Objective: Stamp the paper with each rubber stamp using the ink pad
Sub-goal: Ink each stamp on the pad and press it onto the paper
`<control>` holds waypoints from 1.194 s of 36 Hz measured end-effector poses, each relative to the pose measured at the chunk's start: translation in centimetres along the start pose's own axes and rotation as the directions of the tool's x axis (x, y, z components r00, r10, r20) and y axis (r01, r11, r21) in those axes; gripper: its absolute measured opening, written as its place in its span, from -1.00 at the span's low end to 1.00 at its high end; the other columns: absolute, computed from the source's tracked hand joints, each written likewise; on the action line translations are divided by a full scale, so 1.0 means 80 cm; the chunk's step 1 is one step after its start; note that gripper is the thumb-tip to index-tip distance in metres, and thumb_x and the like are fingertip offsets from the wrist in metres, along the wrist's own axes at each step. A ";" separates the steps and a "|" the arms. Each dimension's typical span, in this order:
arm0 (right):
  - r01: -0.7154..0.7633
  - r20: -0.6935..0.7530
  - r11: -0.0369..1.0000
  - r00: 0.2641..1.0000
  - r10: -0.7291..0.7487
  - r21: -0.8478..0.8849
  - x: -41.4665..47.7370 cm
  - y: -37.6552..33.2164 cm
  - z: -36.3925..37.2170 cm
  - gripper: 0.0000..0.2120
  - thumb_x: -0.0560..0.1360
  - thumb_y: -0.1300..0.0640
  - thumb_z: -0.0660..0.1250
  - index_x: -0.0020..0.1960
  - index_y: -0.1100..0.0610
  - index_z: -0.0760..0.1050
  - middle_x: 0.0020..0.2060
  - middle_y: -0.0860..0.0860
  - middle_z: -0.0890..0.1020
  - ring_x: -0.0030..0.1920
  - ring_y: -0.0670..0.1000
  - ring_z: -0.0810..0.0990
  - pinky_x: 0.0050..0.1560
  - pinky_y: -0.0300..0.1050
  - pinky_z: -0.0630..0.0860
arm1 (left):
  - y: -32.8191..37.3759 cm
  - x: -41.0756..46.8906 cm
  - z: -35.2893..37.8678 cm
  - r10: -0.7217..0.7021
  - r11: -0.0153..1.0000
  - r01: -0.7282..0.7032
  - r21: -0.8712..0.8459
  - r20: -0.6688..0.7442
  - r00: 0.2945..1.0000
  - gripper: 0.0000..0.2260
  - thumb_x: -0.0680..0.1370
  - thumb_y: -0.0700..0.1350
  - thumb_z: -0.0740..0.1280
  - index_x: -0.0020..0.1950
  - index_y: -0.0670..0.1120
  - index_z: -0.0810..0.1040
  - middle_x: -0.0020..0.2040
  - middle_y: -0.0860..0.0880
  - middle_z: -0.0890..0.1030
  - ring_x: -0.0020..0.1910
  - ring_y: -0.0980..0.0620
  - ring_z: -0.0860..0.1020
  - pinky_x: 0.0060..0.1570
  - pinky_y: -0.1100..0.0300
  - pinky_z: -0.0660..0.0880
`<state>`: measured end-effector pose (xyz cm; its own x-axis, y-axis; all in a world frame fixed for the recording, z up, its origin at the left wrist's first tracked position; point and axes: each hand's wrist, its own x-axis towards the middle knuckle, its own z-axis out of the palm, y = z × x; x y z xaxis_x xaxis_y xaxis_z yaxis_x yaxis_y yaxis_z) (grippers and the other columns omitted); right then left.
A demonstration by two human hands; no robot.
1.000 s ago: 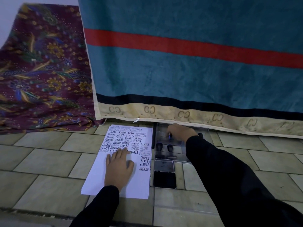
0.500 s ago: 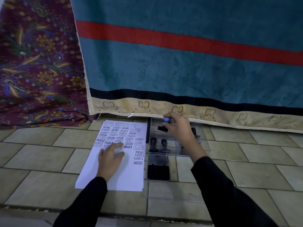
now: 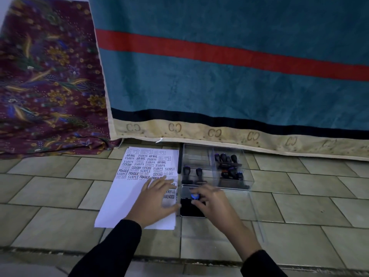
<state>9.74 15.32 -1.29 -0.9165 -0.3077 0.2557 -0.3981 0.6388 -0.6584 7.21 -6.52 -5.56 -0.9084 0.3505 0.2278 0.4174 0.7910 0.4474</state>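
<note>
Down on tiled floor: left hand flat on paper, fingers spread. right hand pinching blue-topped stamp over black ink pad, just right of paper. can't tell if stamp's touching pad tbh. spare stamps in clear box behind pad.

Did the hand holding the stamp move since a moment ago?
Yes. The right hand carried the stamp out of the clear box, toward the person, over the ink pad.
</note>
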 end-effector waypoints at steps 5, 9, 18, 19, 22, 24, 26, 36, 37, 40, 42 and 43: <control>-0.007 -0.004 0.999 1.000 0.006 -0.053 -0.002 -0.003 0.001 -0.69 0.43 0.26 0.40 0.16 0.15 0.53 0.02 0.05 0.59 -0.11 0.00 0.63 0.01 -0.18 0.58 | 0.012 -0.007 0.015 0.015 0.999 -0.018 0.041 0.066 0.998 -0.17 0.24 0.59 0.07 0.36 0.14 0.37 0.43 0.24 0.31 0.47 0.20 0.12 0.48 0.09 -0.13; 0.009 0.000 0.996 1.000 -0.009 -0.087 -0.004 -0.003 0.006 -0.78 0.42 0.25 0.40 0.07 0.18 0.56 -0.05 0.05 0.60 -0.10 0.00 0.61 0.00 -0.09 0.58 | 0.013 -0.008 0.022 -0.001 0.999 -0.002 0.046 0.071 0.998 -0.25 0.27 0.51 0.23 0.38 0.21 0.31 0.43 0.28 0.29 0.49 0.20 0.09 0.47 0.11 -0.13; -0.047 0.009 0.994 0.999 0.048 -0.095 0.006 -0.009 0.004 -0.81 0.41 0.29 0.38 0.03 0.23 0.57 -0.06 0.13 0.62 -0.11 0.09 0.61 -0.01 -0.04 0.56 | 0.014 -0.005 0.028 -0.030 0.999 0.028 0.045 0.030 0.999 -0.31 0.25 0.47 0.23 0.28 0.16 0.42 0.41 0.26 0.32 0.49 0.18 0.11 0.48 0.08 -0.08; -0.049 0.002 0.995 0.999 0.049 -0.088 0.005 -0.010 0.006 -0.80 0.41 0.30 0.38 0.04 0.23 0.57 -0.05 0.12 0.62 -0.10 0.09 0.62 0.00 -0.05 0.56 | 0.013 -0.004 0.028 -0.024 0.999 0.022 0.046 0.031 0.999 -0.32 0.25 0.47 0.23 0.26 0.16 0.43 0.41 0.26 0.32 0.49 0.19 0.10 0.48 0.07 -0.08; -0.055 -0.014 0.997 0.998 0.054 -0.062 0.001 -0.009 0.009 -0.77 0.41 0.30 0.39 0.06 0.21 0.58 -0.03 0.12 0.63 -0.05 0.07 0.62 0.03 -0.07 0.58 | 0.007 -0.004 0.021 -0.027 0.999 0.026 -0.026 -0.013 1.000 -0.41 0.32 0.46 0.21 0.23 0.19 0.46 0.38 0.28 0.34 0.46 0.23 0.11 0.48 0.08 -0.07; -0.069 -0.012 0.995 0.998 0.068 -0.067 0.003 -0.008 0.009 -0.79 0.42 0.29 0.39 0.05 0.20 0.57 -0.04 0.12 0.62 -0.06 0.08 0.62 0.04 -0.04 0.57 | -0.007 -0.004 0.016 -0.097 0.991 0.089 -0.100 -0.087 0.991 -0.46 0.41 0.42 0.12 0.25 0.16 0.46 0.36 0.25 0.37 0.44 0.21 0.17 0.48 0.01 0.02; -0.080 -0.024 0.996 0.997 0.079 -0.049 0.007 -0.010 0.010 -0.80 0.43 0.27 0.39 0.05 0.19 0.57 -0.04 0.12 0.61 -0.10 0.08 0.63 0.03 -0.02 0.58 | -0.027 -0.003 0.012 -0.186 0.981 0.171 -0.096 -0.185 0.965 -0.50 0.50 0.33 0.04 0.28 0.10 0.45 0.38 0.14 0.43 0.46 0.10 0.23 0.45 -0.11 0.11; -0.043 0.013 0.999 0.999 0.043 0.019 0.041 -0.040 0.045 -0.73 0.48 0.27 0.34 0.18 0.20 0.53 0.08 0.14 0.58 -0.03 0.05 0.62 0.08 -0.24 0.54 | -0.051 -0.007 0.017 -0.402 0.910 0.412 0.038 -0.158 0.902 -0.51 0.53 0.08 -0.03 0.41 0.00 0.35 0.50 0.04 0.27 0.52 0.03 0.13 0.45 -0.15 -0.10; -0.037 0.027 0.999 0.999 0.037 0.007 0.043 -0.041 0.047 -0.74 0.48 0.28 0.33 0.17 0.21 0.54 0.07 0.15 0.58 -0.01 0.05 0.62 0.10 -0.20 0.54 | -0.050 -0.006 0.017 -0.402 0.910 0.413 0.039 -0.163 0.901 -0.53 0.54 0.07 -0.01 0.41 0.00 0.35 0.50 0.04 0.28 0.51 0.03 0.14 0.46 -0.15 -0.10; -0.024 0.049 1.000 0.998 0.025 -0.018 0.049 -0.041 0.053 -0.76 0.48 0.29 0.33 0.14 0.22 0.54 0.05 0.15 0.59 0.02 0.06 0.59 0.11 -0.09 0.54 | -0.050 -0.005 0.018 -0.397 0.912 0.408 0.030 -0.178 0.900 -0.63 0.61 -0.02 0.11 0.41 -0.01 0.36 0.50 0.02 0.29 0.51 0.02 0.16 0.47 -0.15 -0.09; -0.025 0.062 0.999 0.998 0.026 -0.024 0.052 -0.040 0.056 -0.77 0.48 0.29 0.33 0.13 0.23 0.54 0.04 0.15 0.58 0.00 0.07 0.60 0.10 -0.08 0.55 | -0.050 -0.006 0.017 -0.398 0.912 0.408 0.025 -0.180 0.900 -0.61 0.59 0.01 0.09 0.41 -0.01 0.36 0.49 0.02 0.31 0.50 0.01 0.17 0.46 -0.15 -0.08; -0.025 0.068 0.999 0.997 0.027 -0.021 0.054 -0.040 0.057 -0.78 0.48 0.30 0.33 0.12 0.23 0.54 0.03 0.14 0.58 -0.02 0.08 0.60 0.10 -0.06 0.55 | -0.049 -0.006 0.016 -0.400 0.912 0.410 0.024 -0.176 0.900 -0.57 0.56 0.04 0.04 0.41 -0.01 0.36 0.49 0.02 0.31 0.50 0.01 0.17 0.46 -0.15 -0.08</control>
<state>7.27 8.74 -1.32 -0.9220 -0.3379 0.1891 -0.3755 0.6612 -0.6494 5.99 -9.15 -8.55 -0.9799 -0.0891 0.1787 0.0079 0.8769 0.4806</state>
